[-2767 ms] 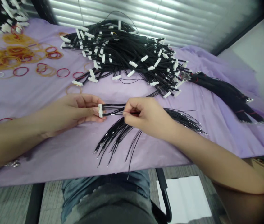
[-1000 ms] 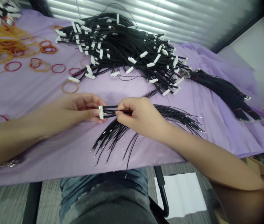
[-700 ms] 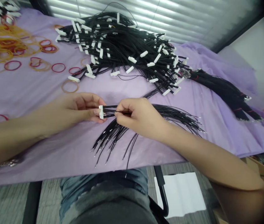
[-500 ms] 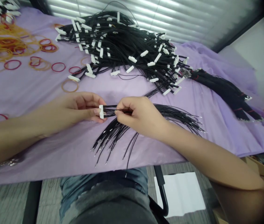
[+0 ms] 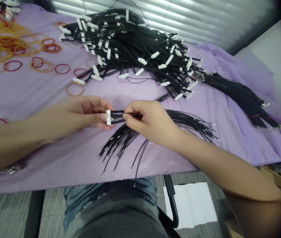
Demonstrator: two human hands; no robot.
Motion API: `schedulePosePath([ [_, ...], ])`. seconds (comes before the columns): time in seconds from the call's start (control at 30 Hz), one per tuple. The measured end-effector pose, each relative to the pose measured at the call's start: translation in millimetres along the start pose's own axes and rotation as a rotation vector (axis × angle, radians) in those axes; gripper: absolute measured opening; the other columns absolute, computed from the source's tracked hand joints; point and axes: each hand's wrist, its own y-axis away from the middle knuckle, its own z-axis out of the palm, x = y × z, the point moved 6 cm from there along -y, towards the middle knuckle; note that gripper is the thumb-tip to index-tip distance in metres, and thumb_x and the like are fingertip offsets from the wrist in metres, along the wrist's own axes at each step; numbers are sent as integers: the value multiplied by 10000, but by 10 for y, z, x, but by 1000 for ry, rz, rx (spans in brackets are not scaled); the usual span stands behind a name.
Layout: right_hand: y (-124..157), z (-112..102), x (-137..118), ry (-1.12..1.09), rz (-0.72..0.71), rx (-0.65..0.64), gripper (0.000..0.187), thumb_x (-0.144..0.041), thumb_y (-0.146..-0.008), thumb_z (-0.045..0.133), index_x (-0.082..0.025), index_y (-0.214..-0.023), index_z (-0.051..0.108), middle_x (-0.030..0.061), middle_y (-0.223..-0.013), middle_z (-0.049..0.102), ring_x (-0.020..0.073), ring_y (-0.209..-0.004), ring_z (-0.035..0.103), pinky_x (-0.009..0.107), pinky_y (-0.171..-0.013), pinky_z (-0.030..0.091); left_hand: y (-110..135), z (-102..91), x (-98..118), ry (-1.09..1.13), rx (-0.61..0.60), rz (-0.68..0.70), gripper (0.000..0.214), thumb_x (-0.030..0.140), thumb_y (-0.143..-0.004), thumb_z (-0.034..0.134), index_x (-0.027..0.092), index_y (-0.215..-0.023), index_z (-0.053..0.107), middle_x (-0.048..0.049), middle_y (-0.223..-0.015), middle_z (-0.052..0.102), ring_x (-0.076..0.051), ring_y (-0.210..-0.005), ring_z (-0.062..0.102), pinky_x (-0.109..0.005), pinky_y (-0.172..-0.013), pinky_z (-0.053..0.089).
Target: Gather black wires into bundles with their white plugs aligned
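Observation:
My left hand (image 5: 91, 114) pinches a small white connector housing (image 5: 109, 117) between thumb and fingers. Several black wires run from the housing's right side towards my right hand (image 5: 146, 120). That hand is closed, with thumb and forefinger pinched on a black wire (image 5: 125, 114) a short way from the housing. Under and beyond the right hand lies a loose bundle of black wires (image 5: 192, 123) with bare metal ends. More loose wires (image 5: 117, 142) fan out below it, towards the table's front edge. The palm hides part of the bundle.
A big heap of black wires with white connectors (image 5: 135, 43) lies at the back. Tied wire bundles (image 5: 237, 96) rest at the right. Yellow and red rubber bands (image 5: 9, 46) are scattered at the left on the purple cloth (image 5: 43, 165). White paper (image 5: 191, 205) lies on the floor.
Very little differs. Both hands hold nearly the same place and grip, with the right fingers still pinching a wire near the housing. The view has shifted slightly.

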Motion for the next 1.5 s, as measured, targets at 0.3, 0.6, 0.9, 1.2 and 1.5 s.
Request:
schedulePosePath([
  [0.3, 3, 26, 3, -16, 30, -35, 131, -166, -842, 547, -125, -734, 610, -26, -665, 564, 72, -610, 440, 222, -640, 313, -20, -32, -71, 18, 5, -15, 218, 216, -743, 698, 146, -944, 656, 25, -810, 714, -71, -710, 661, -98, -609, 485],
  [0.6, 11, 59, 18, -10, 40, -88, 134, -176, -861, 567, -118, -771, 648, -21, -701, 590, 69, -633, 461, 212, -655, 322, -20, -39, -47, 18, 21, -52, 257, 215, -709, 716, 136, -948, 665, 19, -806, 721, -69, -691, 659, -93, -588, 476],
  [0.9, 5, 91, -12, 25, -17, -77, 159, -151, -893, 571, -106, -766, 653, -20, -686, 579, 62, -622, 430, 216, -644, 298, -34, -53, -49, -20, -33, 40, 175, 205, -752, 715, 133, -901, 656, 0, -798, 716, -90, -668, 660, -147, -620, 525],
  [1.2, -5, 114, 13, 8, -17, -64, 146, -178, -890, 575, -116, -770, 629, -23, -696, 573, 66, -617, 423, 210, -640, 298, -37, -47, -54, 25, 45, -3, 250, 212, -705, 761, 112, -908, 656, 14, -794, 717, -90, -686, 660, -173, -677, 555],
  [1.5, -17, 118, -3, -25, -124, -19, 213, -178, -948, 553, -104, -775, 654, -37, -649, 533, 50, -582, 398, 192, -628, 304, -41, -41, -52, 54, 113, -75, 366, 203, -637, 807, 100, -949, 643, -4, -778, 722, -107, -662, 649, -212, -674, 574],
])
